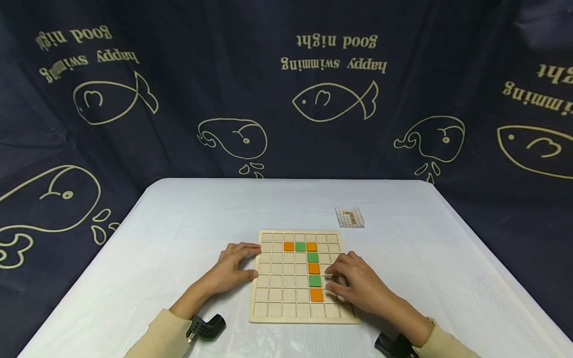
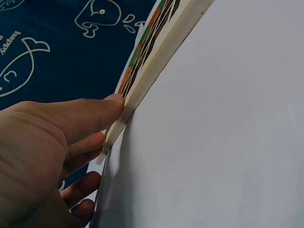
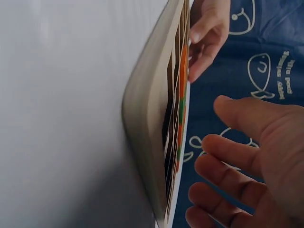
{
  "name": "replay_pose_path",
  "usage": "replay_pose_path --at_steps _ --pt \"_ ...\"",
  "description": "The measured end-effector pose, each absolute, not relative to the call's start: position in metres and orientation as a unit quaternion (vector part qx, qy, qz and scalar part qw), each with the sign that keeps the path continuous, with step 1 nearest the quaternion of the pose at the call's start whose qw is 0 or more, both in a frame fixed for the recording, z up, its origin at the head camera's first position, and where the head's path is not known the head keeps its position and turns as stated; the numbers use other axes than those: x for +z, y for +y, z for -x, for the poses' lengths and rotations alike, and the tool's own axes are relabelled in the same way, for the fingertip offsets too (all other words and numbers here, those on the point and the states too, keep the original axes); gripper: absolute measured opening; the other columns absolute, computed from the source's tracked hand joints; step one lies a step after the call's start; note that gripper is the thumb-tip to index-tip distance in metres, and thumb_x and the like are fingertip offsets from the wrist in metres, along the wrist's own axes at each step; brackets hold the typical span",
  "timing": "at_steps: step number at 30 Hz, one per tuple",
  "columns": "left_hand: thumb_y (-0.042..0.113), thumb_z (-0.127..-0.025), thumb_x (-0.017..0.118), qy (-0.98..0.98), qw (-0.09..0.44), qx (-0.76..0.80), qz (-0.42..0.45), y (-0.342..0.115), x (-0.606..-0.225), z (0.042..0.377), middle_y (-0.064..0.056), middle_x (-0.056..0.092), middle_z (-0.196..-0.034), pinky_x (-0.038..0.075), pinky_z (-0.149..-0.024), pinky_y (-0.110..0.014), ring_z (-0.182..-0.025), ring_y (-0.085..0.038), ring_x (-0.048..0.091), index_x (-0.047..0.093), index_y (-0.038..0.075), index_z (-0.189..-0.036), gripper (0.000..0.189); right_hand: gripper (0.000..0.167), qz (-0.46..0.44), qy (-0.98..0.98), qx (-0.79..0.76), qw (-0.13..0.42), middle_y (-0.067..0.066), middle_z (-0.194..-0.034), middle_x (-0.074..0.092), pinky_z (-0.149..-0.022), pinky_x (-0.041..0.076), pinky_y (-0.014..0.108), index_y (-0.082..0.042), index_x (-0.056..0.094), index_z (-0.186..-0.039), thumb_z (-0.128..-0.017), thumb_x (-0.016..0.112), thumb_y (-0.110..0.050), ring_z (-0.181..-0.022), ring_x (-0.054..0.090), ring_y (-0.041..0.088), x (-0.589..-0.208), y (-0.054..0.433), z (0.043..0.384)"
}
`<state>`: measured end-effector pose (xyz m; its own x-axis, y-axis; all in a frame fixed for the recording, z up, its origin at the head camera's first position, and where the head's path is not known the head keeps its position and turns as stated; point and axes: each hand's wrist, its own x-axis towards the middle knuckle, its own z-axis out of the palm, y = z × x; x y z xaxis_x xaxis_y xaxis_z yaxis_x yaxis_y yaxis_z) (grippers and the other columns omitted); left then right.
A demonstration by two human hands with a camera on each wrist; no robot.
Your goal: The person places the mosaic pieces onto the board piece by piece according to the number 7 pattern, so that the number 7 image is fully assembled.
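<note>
A square wooden grid board lies on the table in front of me. Orange and green square tiles sit in its cells, alternating along a short row near the far edge, then down a column toward me; the nearest one is an orange tile. At the board's left edge, my left hand touches the rim with its thumb and fingertips. Over the board's right part hovers my right hand, fingers loosely bent. The right wrist view shows nothing between its thumb and fingers.
Beyond the board's far right corner lies a small printed card with a grid and a coloured pattern. A white cloth covers the table. Behind it hangs a dark blue curtain with fish and whale drawings.
</note>
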<state>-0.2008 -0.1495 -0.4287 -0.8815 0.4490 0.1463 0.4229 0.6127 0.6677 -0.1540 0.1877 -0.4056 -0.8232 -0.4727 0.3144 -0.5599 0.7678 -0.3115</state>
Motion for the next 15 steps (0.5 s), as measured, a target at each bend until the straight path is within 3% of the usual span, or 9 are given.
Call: replay_pose_path --at_steps 7,15 --pt "0.021 -0.081 0.073 0.898 0.017 0.367 -0.243 -0.147 -0.423 0.195 -0.005 0.05 -0.139 0.024 -0.103 -0.056 -0.127 -0.028 0.038 0.056 0.008 -0.13 0.053 0.02 -0.243 -0.939 0.193 0.147 -0.013 -0.093 0.06 -0.077 0.042 0.03 -0.018 0.071 -0.094 -0.079 0.074 -0.03 -0.084 0.042 0.002 -0.405 0.195 0.16" --pt "0.02 -0.082 0.071 0.917 -0.055 0.313 -0.243 -0.144 -0.419 0.183 -0.008 0.053 -0.136 0.029 -0.096 -0.047 -0.123 -0.027 0.04 0.058 0.005 -0.126 0.049 0.023 -0.227 -0.939 0.182 0.183 -0.004 -0.095 0.061 -0.082 0.039 0.037 -0.014 0.07 -0.095 -0.078 0.075 -0.027 -0.09 0.047 0.013 -0.406 0.204 0.169"
